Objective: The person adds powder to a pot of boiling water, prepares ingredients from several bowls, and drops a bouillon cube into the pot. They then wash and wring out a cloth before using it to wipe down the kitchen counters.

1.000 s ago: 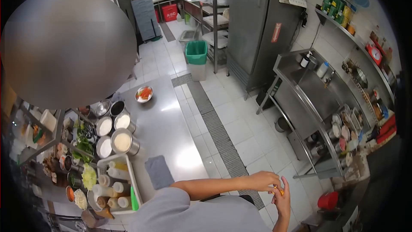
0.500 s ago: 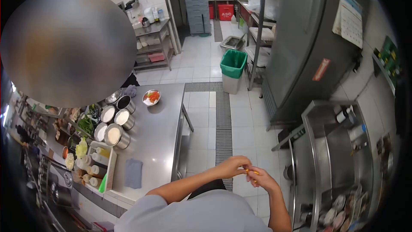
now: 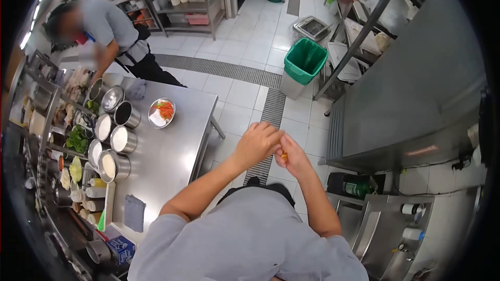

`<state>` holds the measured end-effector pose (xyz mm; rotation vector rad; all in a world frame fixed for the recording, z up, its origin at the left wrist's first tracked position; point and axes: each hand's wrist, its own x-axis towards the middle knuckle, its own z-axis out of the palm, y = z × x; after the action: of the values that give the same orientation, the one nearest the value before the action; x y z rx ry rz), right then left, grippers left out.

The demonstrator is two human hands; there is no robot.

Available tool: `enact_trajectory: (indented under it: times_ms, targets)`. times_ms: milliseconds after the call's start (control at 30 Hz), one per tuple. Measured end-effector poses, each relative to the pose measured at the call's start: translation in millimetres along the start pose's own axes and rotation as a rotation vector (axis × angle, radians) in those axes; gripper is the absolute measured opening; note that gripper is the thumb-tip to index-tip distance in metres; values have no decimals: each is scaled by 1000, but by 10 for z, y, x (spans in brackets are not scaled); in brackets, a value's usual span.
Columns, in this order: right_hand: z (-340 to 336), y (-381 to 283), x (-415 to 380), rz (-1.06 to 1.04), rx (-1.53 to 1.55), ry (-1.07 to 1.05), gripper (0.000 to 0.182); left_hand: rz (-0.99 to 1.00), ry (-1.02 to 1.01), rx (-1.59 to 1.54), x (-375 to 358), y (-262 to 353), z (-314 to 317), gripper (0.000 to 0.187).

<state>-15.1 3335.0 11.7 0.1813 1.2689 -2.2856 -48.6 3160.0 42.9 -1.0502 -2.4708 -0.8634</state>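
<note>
My left hand (image 3: 256, 145) is in front of my chest, its fingers bent together and touching my other hand. My right hand (image 3: 292, 157) is closed around a small orange-yellow item (image 3: 284, 156), mostly hidden by the fingers. What the left fingers pinch, if anything, is hidden. Both hands are above the tiled floor, just right of the steel table (image 3: 174, 151). A bowl with orange and green strips (image 3: 163, 112) stands on that table, left of the hands.
Metal pots (image 3: 122, 139), a grey cloth (image 3: 134, 212) and sauce bottles (image 3: 96, 192) are at the left. A co-worker (image 3: 112, 31) bends over the table's far end. A green-lined bin (image 3: 304, 61) stands ahead, a steel cabinet (image 3: 401, 93) at the right.
The view has tilted down and turned. Both hands are higher and closer to the body's centre, still together. Less of the orange-yellow item shows. A co-worker's body is now visible at the left.
</note>
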Motion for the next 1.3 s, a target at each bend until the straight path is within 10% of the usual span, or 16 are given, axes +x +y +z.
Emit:
enact_trajectory:
  times_ms: [233,333,467,833,1300]
  targets:
    - [-466,-988,1730,34,-143,-116,30,-157,71,-162,1193,-1383,279,30]
    - [-629,-1454,2570,19,-184,-162,32,-683,156,-859,1635,-2168,333,23]
    - [-535,-2198,3809,58,-270,-286,30,-683,606,-1463,2038,-3112,122,38]
    - [724,-3050,6773,135,-596,-619,22,-689,1075,-1308,2762,-5288,-295,43]
    - [1777,-3820,10096,206,-571,-611,24,-897,845,-697,4055,-8621,-1169,24]
